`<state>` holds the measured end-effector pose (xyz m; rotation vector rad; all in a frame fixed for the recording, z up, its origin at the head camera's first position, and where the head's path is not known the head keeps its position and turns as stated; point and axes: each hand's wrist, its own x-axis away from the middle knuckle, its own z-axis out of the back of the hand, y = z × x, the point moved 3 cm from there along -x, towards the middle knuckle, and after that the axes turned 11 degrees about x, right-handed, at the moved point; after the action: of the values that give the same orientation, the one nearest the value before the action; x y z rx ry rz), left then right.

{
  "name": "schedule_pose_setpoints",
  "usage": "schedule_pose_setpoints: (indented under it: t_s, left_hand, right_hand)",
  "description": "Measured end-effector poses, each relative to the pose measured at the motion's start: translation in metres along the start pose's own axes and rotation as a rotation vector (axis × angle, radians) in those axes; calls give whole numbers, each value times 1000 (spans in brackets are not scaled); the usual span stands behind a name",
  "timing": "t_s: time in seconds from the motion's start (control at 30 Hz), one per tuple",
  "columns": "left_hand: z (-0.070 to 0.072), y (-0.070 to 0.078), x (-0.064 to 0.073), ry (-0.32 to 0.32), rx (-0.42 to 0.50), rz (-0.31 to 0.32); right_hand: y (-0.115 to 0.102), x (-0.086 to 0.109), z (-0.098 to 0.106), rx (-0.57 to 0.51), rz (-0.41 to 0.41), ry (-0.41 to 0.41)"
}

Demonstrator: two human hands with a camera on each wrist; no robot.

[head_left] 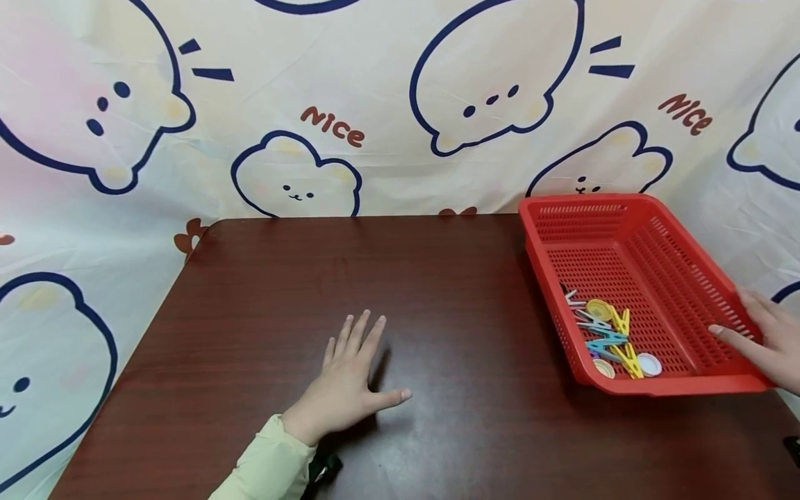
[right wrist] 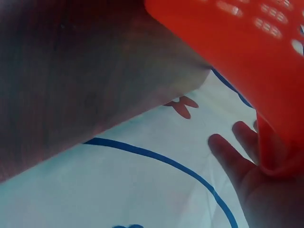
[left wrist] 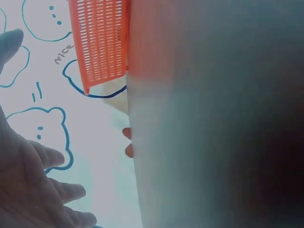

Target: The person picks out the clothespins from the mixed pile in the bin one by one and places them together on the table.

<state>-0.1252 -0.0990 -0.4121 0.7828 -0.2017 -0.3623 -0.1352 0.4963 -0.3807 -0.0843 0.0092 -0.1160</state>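
Observation:
In the head view my left hand (head_left: 344, 392) is held over the middle of the dark wooden table, fingers straight and spread, holding nothing. The left wrist view shows the same hand (left wrist: 35, 175) with its fingers apart. At the right, my right hand (head_left: 771, 340) grips the side rim of a red plastic basket (head_left: 681, 384), thumb over the inside and fingers outside. Inside, near the left front corner, lie yellow clothespins (head_left: 628, 361), blue clothespins (head_left: 606, 340), pale clothespins, a yellow round lid (head_left: 598, 310) and a white round lid (head_left: 649, 364).
The dark brown table (head_left: 250, 312) runs back to a cartoon-printed cloth (head_left: 387, 167) hanging behind and along the sides. The basket stands by the table's right edge. A small black object (head_left: 792, 448) shows at the far right.

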Motion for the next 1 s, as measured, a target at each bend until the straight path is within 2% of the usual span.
schedule_pose_setpoints:
  t_s: [0.33, 0.7, 1.0]
  left_hand:
    - [11, 12, -10, 22, -31, -30]
    - [12, 30, -25, -6, -66, -73]
    - [12, 42, -36, -23, -111, -109]
  right_hand:
    - [-18, 9, 2, 15, 6, 12]
    - [-48, 8, 4, -12, 49, -54]
    - [-70, 3, 5, -35, 69, -62]
